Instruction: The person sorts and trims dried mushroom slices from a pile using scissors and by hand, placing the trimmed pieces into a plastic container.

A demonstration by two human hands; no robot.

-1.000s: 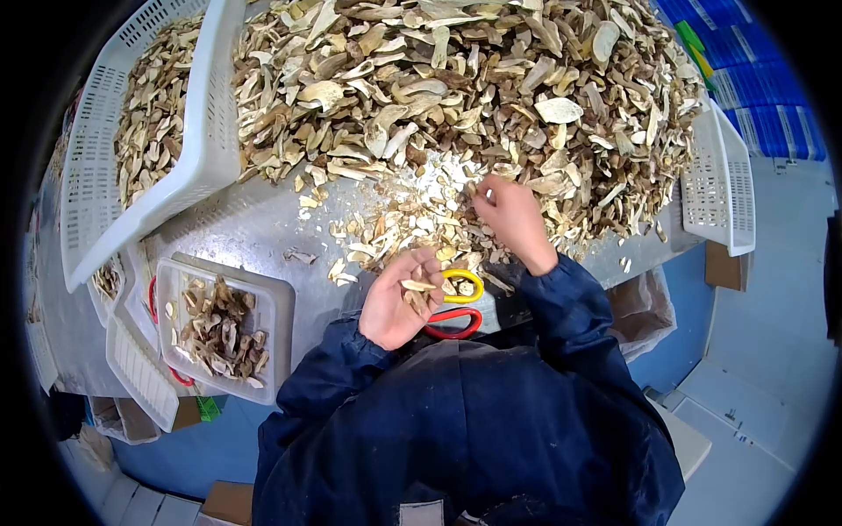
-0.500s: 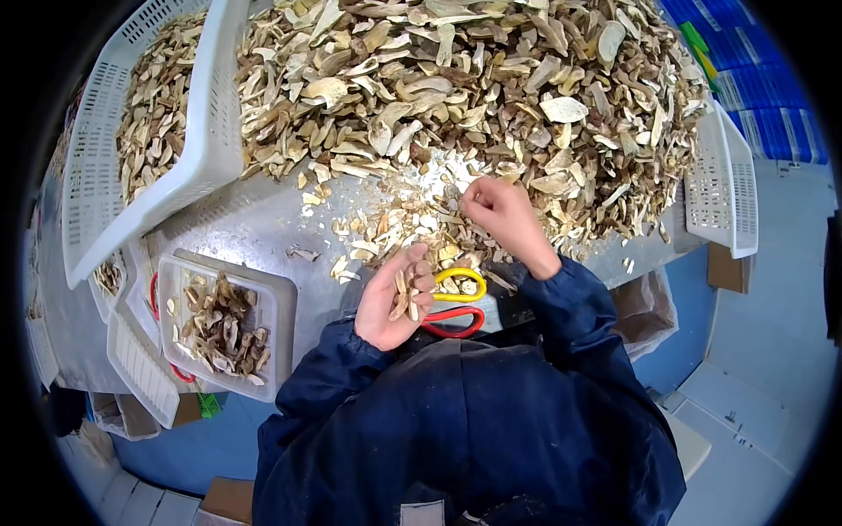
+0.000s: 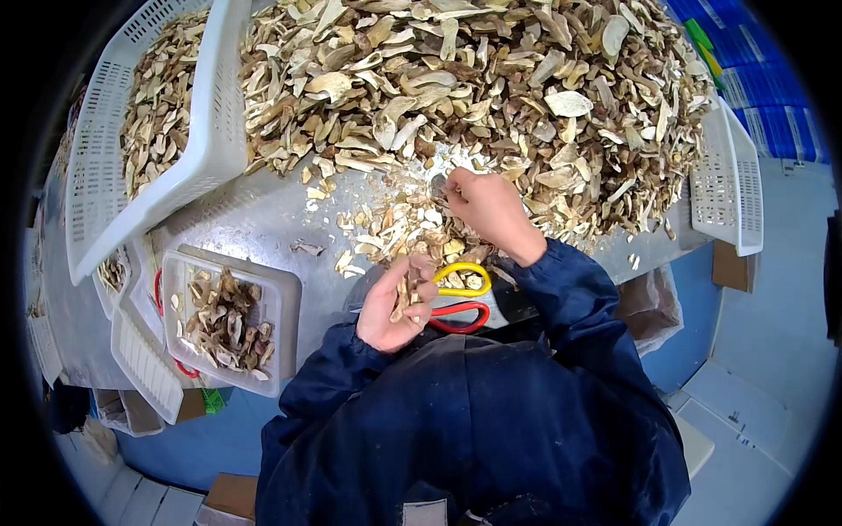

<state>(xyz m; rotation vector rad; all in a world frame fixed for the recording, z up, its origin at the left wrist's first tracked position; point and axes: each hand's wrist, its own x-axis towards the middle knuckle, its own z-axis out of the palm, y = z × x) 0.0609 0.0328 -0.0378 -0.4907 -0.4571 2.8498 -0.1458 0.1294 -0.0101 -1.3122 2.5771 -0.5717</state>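
Observation:
Several dried slices (image 3: 405, 296) lie in my left hand (image 3: 392, 309), its fingers curled round them, near the table's front edge. My right hand (image 3: 494, 210) is over the small fragments (image 3: 403, 230) at the front of a large heap of dried slices (image 3: 491, 88). Its thumb and fingertips are pinched together; what they hold, if anything, is too small to name. Between my hands and my body lie a yellow handle loop (image 3: 463, 293) and a red handle loop (image 3: 460, 330).
On the left, a clear tray (image 3: 289, 337) holds darker pieces, and a large white basket (image 3: 219, 114) holds more slices. Another white basket (image 3: 726, 188) stands at the right edge of the metal table (image 3: 254, 210). Blue stacked items (image 3: 767, 83) are at back right.
My right hand has moved left across the fragments, its fingertips still together. My left hand has curled further round its slices and sits slightly lower than at first.

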